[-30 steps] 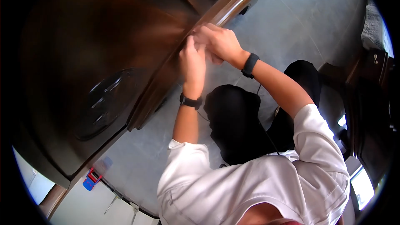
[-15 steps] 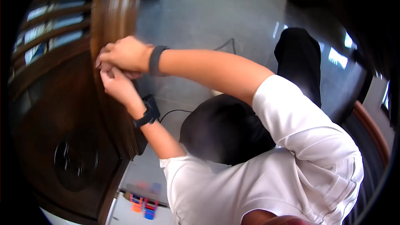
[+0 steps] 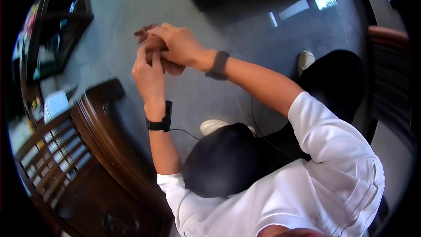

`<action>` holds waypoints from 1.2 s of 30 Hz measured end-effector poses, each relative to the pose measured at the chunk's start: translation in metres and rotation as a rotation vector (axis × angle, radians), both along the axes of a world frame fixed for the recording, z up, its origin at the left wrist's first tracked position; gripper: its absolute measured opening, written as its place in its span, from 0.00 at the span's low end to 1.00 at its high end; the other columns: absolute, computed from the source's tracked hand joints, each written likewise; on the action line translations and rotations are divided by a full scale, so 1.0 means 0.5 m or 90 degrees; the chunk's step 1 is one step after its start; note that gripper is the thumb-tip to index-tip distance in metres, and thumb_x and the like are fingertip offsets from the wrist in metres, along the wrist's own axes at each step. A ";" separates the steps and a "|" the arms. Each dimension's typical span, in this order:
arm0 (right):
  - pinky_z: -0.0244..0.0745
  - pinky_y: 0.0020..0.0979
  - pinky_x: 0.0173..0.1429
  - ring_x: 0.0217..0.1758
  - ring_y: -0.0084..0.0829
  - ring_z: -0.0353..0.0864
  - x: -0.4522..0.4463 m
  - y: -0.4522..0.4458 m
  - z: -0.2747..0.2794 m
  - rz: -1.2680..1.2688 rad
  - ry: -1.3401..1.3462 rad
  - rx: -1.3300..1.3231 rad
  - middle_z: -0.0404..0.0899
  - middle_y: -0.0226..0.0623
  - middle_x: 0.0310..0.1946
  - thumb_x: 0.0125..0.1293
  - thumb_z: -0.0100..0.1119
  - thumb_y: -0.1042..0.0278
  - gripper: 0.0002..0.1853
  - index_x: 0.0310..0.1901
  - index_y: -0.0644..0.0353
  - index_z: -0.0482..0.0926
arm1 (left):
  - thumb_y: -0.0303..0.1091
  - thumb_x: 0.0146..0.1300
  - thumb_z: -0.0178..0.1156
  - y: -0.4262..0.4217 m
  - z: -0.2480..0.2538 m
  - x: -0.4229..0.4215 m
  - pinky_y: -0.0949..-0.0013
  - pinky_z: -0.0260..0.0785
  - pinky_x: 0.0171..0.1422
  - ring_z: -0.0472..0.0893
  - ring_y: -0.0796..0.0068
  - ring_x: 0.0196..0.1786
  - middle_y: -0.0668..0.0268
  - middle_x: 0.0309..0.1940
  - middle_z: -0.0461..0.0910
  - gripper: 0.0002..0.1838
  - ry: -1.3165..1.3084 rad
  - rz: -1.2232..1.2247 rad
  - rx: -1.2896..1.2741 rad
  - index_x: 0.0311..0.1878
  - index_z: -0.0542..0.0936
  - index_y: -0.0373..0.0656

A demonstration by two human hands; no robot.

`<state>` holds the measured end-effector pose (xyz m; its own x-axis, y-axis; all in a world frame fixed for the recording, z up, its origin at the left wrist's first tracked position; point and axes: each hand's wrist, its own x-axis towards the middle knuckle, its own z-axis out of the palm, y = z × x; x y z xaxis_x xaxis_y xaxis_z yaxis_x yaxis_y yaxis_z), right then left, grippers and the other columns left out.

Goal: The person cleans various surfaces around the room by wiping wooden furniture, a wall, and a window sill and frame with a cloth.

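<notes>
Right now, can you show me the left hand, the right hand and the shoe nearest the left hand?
Left hand (image 3: 150, 77), head view: back of the hand.
Right hand (image 3: 182, 46), head view: back of the hand.
Shoe (image 3: 212, 126), head view: its pale visible end.

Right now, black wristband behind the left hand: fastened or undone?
Fastened, it seems: the black wristband sits snug behind the left hand, no loose end showing.

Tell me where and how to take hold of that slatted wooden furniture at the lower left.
Grip the thick, curved rail along the edge of the slatted wooden furniture, probably with the left hand, the nearer one, coming from the floor side. Its long, moulded edge faces that way, so a grip could likely curl over it.
</notes>
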<state>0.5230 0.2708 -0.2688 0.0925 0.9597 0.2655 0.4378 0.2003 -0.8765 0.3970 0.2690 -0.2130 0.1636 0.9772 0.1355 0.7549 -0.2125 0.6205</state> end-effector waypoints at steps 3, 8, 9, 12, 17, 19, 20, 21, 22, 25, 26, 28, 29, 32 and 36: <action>0.79 0.44 0.47 0.45 0.47 0.82 0.176 -0.011 0.047 -0.170 -0.014 0.036 0.78 0.40 0.45 0.50 0.68 0.73 0.29 0.57 0.51 0.76 | 0.31 0.66 0.61 0.048 0.012 0.185 0.62 0.77 0.45 0.85 0.58 0.40 0.58 0.38 0.86 0.13 -0.053 -0.133 0.069 0.53 0.81 0.42; 0.80 0.41 0.39 0.42 0.43 0.81 0.400 -0.056 0.043 -0.369 -0.036 0.031 0.77 0.38 0.42 0.48 0.68 0.75 0.29 0.56 0.51 0.77 | 0.31 0.66 0.62 0.054 -0.019 0.438 0.62 0.77 0.49 0.85 0.59 0.45 0.59 0.46 0.85 0.16 -0.095 -0.283 0.094 0.57 0.80 0.43; 0.80 0.41 0.38 0.42 0.43 0.81 0.432 -0.058 0.041 -0.385 -0.050 0.047 0.77 0.39 0.42 0.48 0.68 0.75 0.29 0.57 0.51 0.77 | 0.33 0.67 0.61 0.056 -0.022 0.473 0.63 0.78 0.50 0.85 0.60 0.46 0.60 0.49 0.85 0.17 -0.096 -0.299 0.104 0.58 0.79 0.45; 0.79 0.40 0.37 0.41 0.43 0.81 0.516 -0.047 0.049 -0.424 -0.076 0.096 0.76 0.39 0.42 0.47 0.68 0.75 0.29 0.56 0.51 0.78 | 0.34 0.68 0.61 0.065 0.007 0.561 0.63 0.78 0.50 0.85 0.59 0.47 0.62 0.49 0.85 0.17 -0.034 -0.298 0.147 0.58 0.80 0.47; 0.79 0.40 0.38 0.41 0.43 0.81 0.648 -0.018 0.067 -0.451 -0.091 0.090 0.75 0.40 0.42 0.46 0.68 0.74 0.26 0.51 0.53 0.78 | 0.35 0.67 0.60 0.094 0.040 0.699 0.59 0.77 0.52 0.84 0.54 0.48 0.58 0.50 0.84 0.16 0.021 -0.296 0.117 0.58 0.79 0.45; 0.79 0.40 0.38 0.42 0.43 0.81 0.697 -0.021 0.065 -0.429 -0.102 0.071 0.75 0.41 0.42 0.46 0.68 0.74 0.24 0.49 0.54 0.78 | 0.36 0.67 0.60 0.099 0.032 0.745 0.57 0.77 0.52 0.83 0.51 0.49 0.56 0.50 0.84 0.17 0.076 -0.288 0.114 0.58 0.78 0.44; 0.79 0.40 0.38 0.42 0.44 0.81 0.718 -0.025 0.064 -0.414 -0.107 0.060 0.75 0.41 0.42 0.46 0.69 0.73 0.23 0.48 0.54 0.77 | 0.36 0.67 0.60 0.097 0.032 0.762 0.56 0.77 0.52 0.83 0.49 0.49 0.55 0.50 0.84 0.18 0.091 -0.282 0.109 0.58 0.78 0.43; 0.79 0.41 0.38 0.42 0.44 0.81 0.734 -0.027 0.066 -0.392 -0.115 0.052 0.75 0.41 0.42 0.46 0.69 0.73 0.23 0.47 0.54 0.77 | 0.36 0.66 0.60 0.091 0.035 0.772 0.55 0.76 0.52 0.83 0.48 0.50 0.54 0.51 0.83 0.18 0.104 -0.273 0.105 0.58 0.78 0.43; 0.79 0.41 0.39 0.42 0.44 0.81 0.745 -0.033 0.069 -0.369 -0.120 0.043 0.75 0.41 0.42 0.46 0.69 0.72 0.22 0.47 0.55 0.77 | 0.36 0.66 0.60 0.083 0.038 0.779 0.55 0.76 0.52 0.82 0.47 0.50 0.53 0.51 0.83 0.19 0.119 -0.262 0.100 0.58 0.77 0.42; 0.78 0.42 0.38 0.40 0.45 0.81 0.757 -0.034 0.077 -0.324 -0.089 0.036 0.75 0.40 0.43 0.46 0.69 0.71 0.22 0.46 0.54 0.77 | 0.37 0.66 0.59 0.078 0.051 0.779 0.55 0.76 0.53 0.83 0.48 0.50 0.52 0.48 0.84 0.17 0.142 -0.219 0.040 0.56 0.79 0.42; 0.77 0.42 0.37 0.39 0.46 0.80 0.759 -0.032 0.078 -0.313 -0.073 0.036 0.75 0.40 0.43 0.45 0.69 0.70 0.22 0.46 0.54 0.77 | 0.37 0.66 0.58 0.078 0.056 0.782 0.55 0.76 0.53 0.83 0.48 0.50 0.52 0.48 0.84 0.17 0.148 -0.207 0.014 0.56 0.79 0.41; 0.78 0.43 0.38 0.40 0.46 0.81 0.778 -0.036 0.096 -0.278 -0.069 -0.004 0.76 0.41 0.42 0.47 0.68 0.70 0.21 0.46 0.55 0.77 | 0.37 0.66 0.58 0.079 0.070 0.797 0.55 0.76 0.52 0.83 0.48 0.49 0.52 0.46 0.84 0.17 0.153 -0.197 -0.009 0.54 0.80 0.41; 0.79 0.43 0.39 0.41 0.45 0.82 0.793 -0.040 0.102 -0.264 -0.071 -0.014 0.76 0.42 0.42 0.47 0.68 0.70 0.21 0.46 0.56 0.77 | 0.38 0.66 0.58 0.077 0.076 0.806 0.55 0.75 0.52 0.82 0.47 0.49 0.51 0.46 0.84 0.16 0.156 -0.194 -0.019 0.53 0.80 0.40; 0.80 0.43 0.41 0.43 0.45 0.82 0.844 -0.058 0.109 -0.268 -0.090 -0.059 0.77 0.42 0.43 0.48 0.67 0.70 0.20 0.46 0.56 0.78 | 0.37 0.65 0.59 0.072 0.077 0.855 0.52 0.75 0.49 0.82 0.46 0.46 0.50 0.43 0.84 0.16 0.171 -0.244 0.006 0.52 0.81 0.39; 0.80 0.43 0.43 0.45 0.45 0.82 0.901 -0.074 0.109 -0.320 -0.093 -0.076 0.77 0.41 0.43 0.48 0.66 0.69 0.22 0.48 0.54 0.78 | 0.37 0.65 0.58 0.056 0.071 0.937 0.50 0.75 0.46 0.82 0.43 0.42 0.49 0.40 0.84 0.15 0.118 -0.256 0.029 0.52 0.82 0.41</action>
